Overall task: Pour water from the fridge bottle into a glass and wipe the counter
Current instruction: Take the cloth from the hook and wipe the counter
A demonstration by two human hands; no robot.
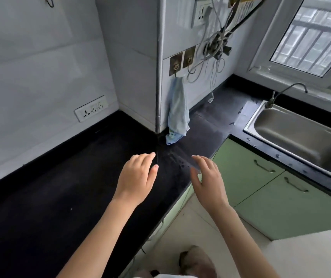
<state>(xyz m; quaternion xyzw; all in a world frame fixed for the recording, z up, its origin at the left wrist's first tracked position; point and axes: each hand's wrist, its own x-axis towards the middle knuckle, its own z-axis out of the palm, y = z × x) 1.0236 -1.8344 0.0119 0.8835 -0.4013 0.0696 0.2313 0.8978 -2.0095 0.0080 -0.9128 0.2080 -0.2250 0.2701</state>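
Black stone counter (40,207) lay below my empty, loose-fingered left hand (135,177) and right hand (208,177); unhooking the pale blue hanging cloth (177,111) seemed wisest.

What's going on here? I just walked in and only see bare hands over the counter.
A person holds both hands open above the black counter, left hand and right hand, gripping nothing. A light blue cloth hangs from a wall hook, its lower end on the counter. No bottle or glass is in view.
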